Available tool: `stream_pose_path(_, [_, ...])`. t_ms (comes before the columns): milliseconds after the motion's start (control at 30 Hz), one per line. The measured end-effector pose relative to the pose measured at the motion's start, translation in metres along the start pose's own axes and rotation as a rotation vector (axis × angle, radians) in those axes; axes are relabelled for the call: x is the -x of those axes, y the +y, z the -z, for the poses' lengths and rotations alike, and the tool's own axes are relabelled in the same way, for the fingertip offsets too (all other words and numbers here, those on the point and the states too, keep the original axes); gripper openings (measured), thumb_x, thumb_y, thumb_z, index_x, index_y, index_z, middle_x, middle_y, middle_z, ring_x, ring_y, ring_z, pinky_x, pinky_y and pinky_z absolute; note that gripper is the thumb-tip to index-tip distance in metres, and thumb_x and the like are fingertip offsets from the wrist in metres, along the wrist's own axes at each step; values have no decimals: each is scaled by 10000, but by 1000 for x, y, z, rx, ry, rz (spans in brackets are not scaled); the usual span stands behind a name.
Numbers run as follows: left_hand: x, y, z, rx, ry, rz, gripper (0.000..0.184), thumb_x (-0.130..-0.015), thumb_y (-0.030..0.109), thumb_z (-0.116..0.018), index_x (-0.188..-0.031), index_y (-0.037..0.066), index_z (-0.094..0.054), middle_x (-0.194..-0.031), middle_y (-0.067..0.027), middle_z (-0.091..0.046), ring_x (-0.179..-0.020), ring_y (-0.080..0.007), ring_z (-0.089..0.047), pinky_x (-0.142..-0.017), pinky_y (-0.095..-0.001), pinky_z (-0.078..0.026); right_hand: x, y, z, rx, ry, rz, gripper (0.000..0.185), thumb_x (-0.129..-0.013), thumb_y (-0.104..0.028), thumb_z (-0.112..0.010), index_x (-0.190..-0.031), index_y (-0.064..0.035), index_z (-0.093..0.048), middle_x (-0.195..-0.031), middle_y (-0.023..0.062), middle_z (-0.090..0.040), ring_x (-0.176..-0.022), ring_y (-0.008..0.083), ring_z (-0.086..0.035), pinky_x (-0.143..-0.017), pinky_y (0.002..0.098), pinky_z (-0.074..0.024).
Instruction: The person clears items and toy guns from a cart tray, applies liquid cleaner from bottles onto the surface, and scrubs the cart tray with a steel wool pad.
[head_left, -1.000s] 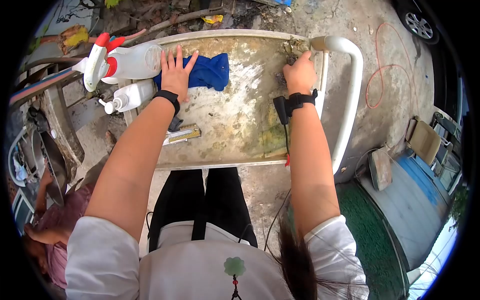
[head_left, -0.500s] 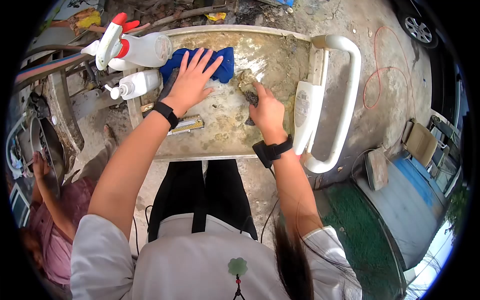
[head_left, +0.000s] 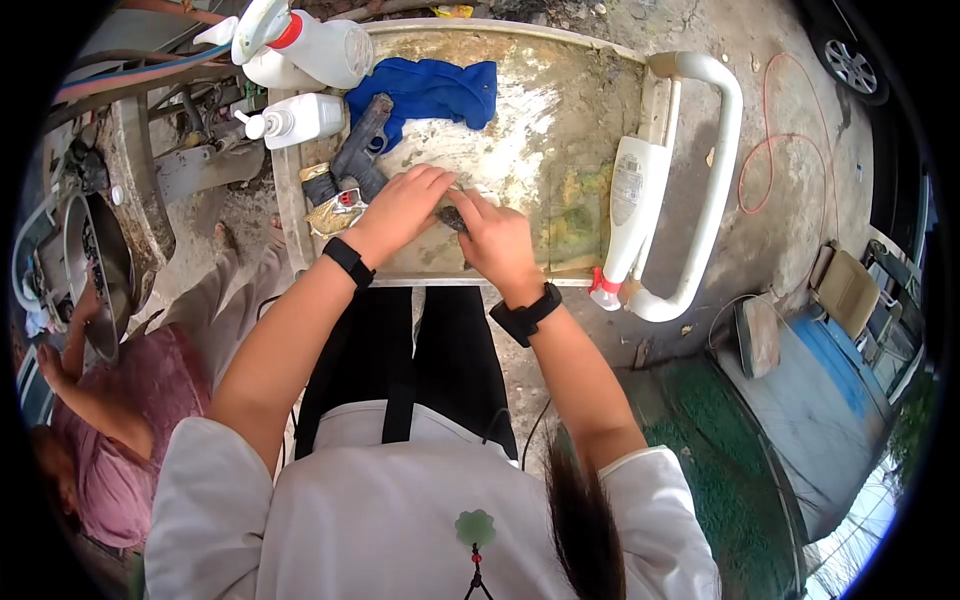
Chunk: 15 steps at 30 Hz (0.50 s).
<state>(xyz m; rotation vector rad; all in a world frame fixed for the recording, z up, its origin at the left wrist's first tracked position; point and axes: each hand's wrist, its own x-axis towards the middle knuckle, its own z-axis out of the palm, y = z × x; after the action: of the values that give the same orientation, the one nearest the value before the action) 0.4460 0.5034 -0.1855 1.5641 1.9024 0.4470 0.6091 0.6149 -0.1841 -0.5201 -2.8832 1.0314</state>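
Observation:
My left hand [head_left: 403, 208] and my right hand [head_left: 492, 238] are close together over the near part of a dirty tray-like cart top [head_left: 575, 120]. My right fingers are closed around a dark, speckled, rough piece [head_left: 452, 218], mostly hidden by the hand. The bent left fingers meet the right fingertips; what they pinch, if anything, is hidden. Beside my left hand lie a dark pistol-shaped tool [head_left: 360, 145] and a gold-coloured, torn-looking wrapper [head_left: 335, 213]. A crumpled blue cloth [head_left: 440, 92] rests beyond both hands.
A spray bottle [head_left: 335, 52] and a white pump bottle [head_left: 305, 120] lie at the left edge. At the right, a white bottle with a red cap [head_left: 632, 190] lies beside the white handle [head_left: 728, 150]. Another person in a pink top [head_left: 150, 420] is at the left.
My left hand has left the blue cloth and come nearer, to my right hand. The right hand has moved left and nearer with the dark piece. The pistol-shaped tool is now uncovered.

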Motion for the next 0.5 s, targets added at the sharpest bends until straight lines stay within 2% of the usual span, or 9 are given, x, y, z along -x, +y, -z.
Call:
stream_pose_path(100, [16,-3,14,-13,45,58,611,-708,13,-723,-1287,26,-528,-1224,-121,-558,-1183,-310,-512,-980,-401,-458,-3,-19,11,25,8,-21,534,-730,-96,-716,-1245,-96,-578,-1161,138,-616,-705,270,-655,-630,374,-538])
stream_pose_path(200, [48,-3,33,100,122,155,589,-710,-51,-671,-1279,23,-536,-1195,-127,-561,-1149,-325,-522,-971,-402,-460,1,-28,16,-61,126,-50,500,-767,-136,-736,-1245,-110,-590,-1185,146,-593,-702,278,-652,-636,378,-537])
stream_pose_path(233, [64,-5,37,170,152,191,579,-709,-84,-633,-1273,19,-549,-1191,-131,-567,-1131,-338,-531,-960,-404,-458,4,-26,11,-114,191,-23,400,-791,-146,-737,-1175,-107,-631,-1126,111,-618,-708,292,-651,-640,388,-536])
stream_pose_path(333, [119,-19,46,162,248,321,588,-688,-93,-619,-1264,10,-564,-1201,-133,-574,-1134,-348,-534,-955,-409,-455,18,-29,10,-78,221,-68,292,-800,-124,-734,-1082,-84,-671,-1048,90,-669,-770,290,-671,-661,366,-545])
stream_pose_path(367, [141,-35,41,90,334,359,509,-768,-58,-643,-1268,7,-568,-1182,-155,-587,-1106,-354,-556,-939,-390,-465,22,-28,6,-99,269,-87,251,-800,-123,-717,-1048,-102,-681,-999,64,-658,-740,304,-660,-649,387,-538])
stream_pose_path(467, [196,-68,38,128,593,699,391,-883,54,-662,-1256,-20,-567,-1154,-182,-609,-1064,-331,-591,-918,-373,-473,38,-21,-2,-72,297,-173,248,-808,-120,-709,-1053,-98,-678,-994,78,-664,-755,301,-666,-655,384,-541])
stream_pose_path(500, [217,-86,33,125,660,722,379,-904,99,-662,-1248,-29,-568,-1153,-189,-615,-1056,-324,-598,-914,-368,-474,43,-18,-4,-55,289,-200,242,-812,-122,-703,-1051,-93,-677,-994,85,-674,-773,304,-674,-664,381,-548])
